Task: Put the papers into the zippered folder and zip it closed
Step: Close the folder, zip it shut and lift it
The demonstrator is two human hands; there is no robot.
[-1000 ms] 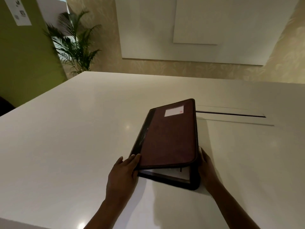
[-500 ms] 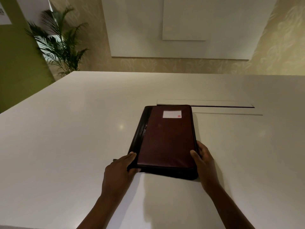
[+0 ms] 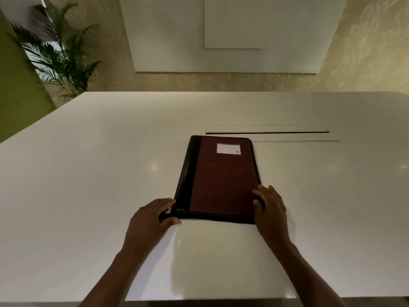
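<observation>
The left hand curls at the near left corner of the zippered folder and seems to pinch something small and dark there; what it is cannot be made out. The right hand rests with relaxed fingers on the near right corner. The folder lies flat and closed on the white table; no papers show. Behind are a slot in the table, a palm plant and a patterned wall.
</observation>
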